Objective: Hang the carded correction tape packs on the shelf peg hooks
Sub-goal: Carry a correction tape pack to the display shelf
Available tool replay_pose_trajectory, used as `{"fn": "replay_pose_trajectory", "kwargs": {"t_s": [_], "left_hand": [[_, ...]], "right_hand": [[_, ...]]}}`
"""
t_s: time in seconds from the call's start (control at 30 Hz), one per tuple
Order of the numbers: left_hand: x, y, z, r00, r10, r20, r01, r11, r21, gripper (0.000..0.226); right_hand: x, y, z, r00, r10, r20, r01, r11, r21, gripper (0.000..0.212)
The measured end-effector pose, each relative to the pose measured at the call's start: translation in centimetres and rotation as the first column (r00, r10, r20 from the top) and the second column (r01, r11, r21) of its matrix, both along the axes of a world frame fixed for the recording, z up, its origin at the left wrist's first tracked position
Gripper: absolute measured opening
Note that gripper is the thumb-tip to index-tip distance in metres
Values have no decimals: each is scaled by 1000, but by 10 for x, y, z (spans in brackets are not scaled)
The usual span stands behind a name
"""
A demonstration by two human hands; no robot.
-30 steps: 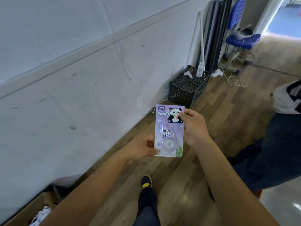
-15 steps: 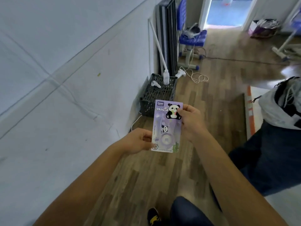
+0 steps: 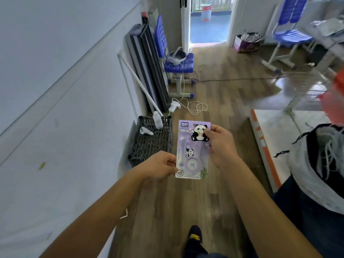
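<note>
Head view, looking down: purple carded correction tape pack (image 3: 192, 149) held upright in mid-air over the wooden floor (image 3: 214, 86), print side to camera, panda graphic and "PANDA" lettering at the top, tape dispenser in a clear blister on the lower half. Both hands grasp it. Left hand (image 3: 160, 165) pinches the pack's lower left edge, fingers curled. Right hand (image 3: 220, 144) pinches the upper right edge, thumb over the panda print. No shelf pegs in frame, pack not hung yet. Just left of the pack and behind it, a black plastic crate (image 3: 150, 144) stands against the wall (image 3: 55, 90); a white controller (image 3: 146, 131) and a clear bottle (image 3: 157, 120) sit in it. Beyond the pack, a white cable (image 3: 196, 107) is looped on the floor, then a blue chair (image 3: 178, 65) with a white headset (image 3: 176, 56) on the seat. Dark panels (image 3: 147, 71) and a white pole (image 3: 143, 90) lean on the wall left of that chair. Far beyond the pack, an open doorway (image 3: 208, 21) with a purple bag (image 3: 245, 42) to its right. Second blue chair (image 3: 290, 36) far up right of the pack. Right of the pack, a low white platform with orange edge (image 3: 260, 138) and another person (image 3: 316, 192) in a white top and dark trousers, partly cut off. Below the pack, the wearer's dark shoe (image 3: 194, 233) on the floor.
</note>
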State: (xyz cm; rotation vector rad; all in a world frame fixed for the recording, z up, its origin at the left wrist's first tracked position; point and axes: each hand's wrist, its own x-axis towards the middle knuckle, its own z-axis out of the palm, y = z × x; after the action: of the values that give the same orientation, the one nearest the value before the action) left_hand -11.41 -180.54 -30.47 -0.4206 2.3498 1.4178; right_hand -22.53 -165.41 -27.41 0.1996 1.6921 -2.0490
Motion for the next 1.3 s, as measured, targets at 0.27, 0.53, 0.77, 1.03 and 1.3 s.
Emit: {"fn": "replay_pose_trajectory", "kwargs": {"t_s": [0.27, 0.53, 0.77, 1.03, 1.3], "left_hand": [[-157, -34, 8, 990, -138, -43, 139, 990, 30, 25], [-325, -73, 1, 933, -358, -35, 357, 934, -22, 26], [-469, -96, 12, 860, -502, -90, 505, 863, 15, 26], [-582, -37, -2, 781, -613, -119, 624, 773, 113, 28], [-701, 48, 7, 767, -619, -167, 641, 748, 170, 64]], "right_hand": [[-135, -21, 12, 987, -159, -22, 159, 987, 10, 20], [-262, -46, 7, 930, -367, -7, 367, 930, 3, 18], [-355, -57, 26, 825, -565, -13, 565, 824, -37, 20], [-430, -11, 25, 674, -739, -24, 739, 673, 14, 21], [-531, 66, 34, 554, -833, -7, 829, 552, -84, 19]]}}
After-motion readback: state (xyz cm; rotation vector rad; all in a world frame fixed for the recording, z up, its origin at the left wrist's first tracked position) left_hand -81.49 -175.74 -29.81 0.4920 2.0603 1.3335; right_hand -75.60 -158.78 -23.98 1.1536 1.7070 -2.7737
